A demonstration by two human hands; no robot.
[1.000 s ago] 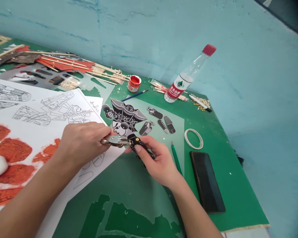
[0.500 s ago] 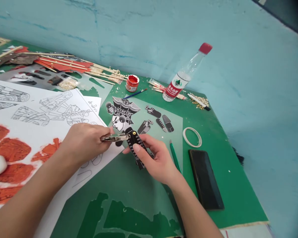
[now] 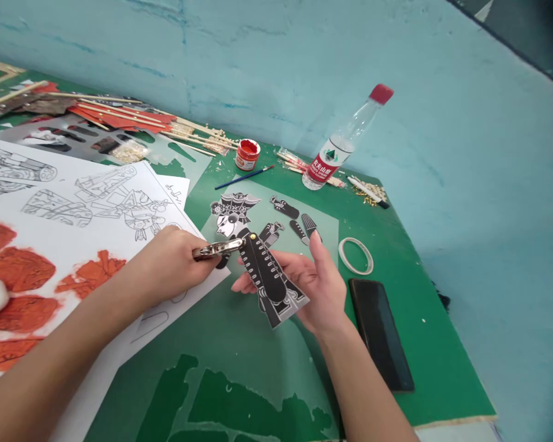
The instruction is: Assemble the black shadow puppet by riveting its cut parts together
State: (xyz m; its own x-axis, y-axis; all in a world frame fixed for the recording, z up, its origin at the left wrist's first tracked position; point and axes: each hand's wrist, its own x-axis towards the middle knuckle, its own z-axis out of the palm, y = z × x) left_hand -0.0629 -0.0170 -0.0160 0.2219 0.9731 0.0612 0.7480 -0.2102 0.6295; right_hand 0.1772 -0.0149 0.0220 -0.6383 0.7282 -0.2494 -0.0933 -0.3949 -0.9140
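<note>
In the head view, the left hand is clenched round metal pliers, whose nose meets the black-and-white cut-out figure beside a brass stud at its shoulder. The figure slants above the green surface, between both hands. The right hand is spread, thumb raised, fingers behind the figure; whether they touch it I cannot tell. The step looks like working or checking that studded joint; the next move seems to call for the right hand steadying the figure. Half a second ago the right thumb pressed on the figure's black strip; now it has lifted off, baring the lower end.
</note>
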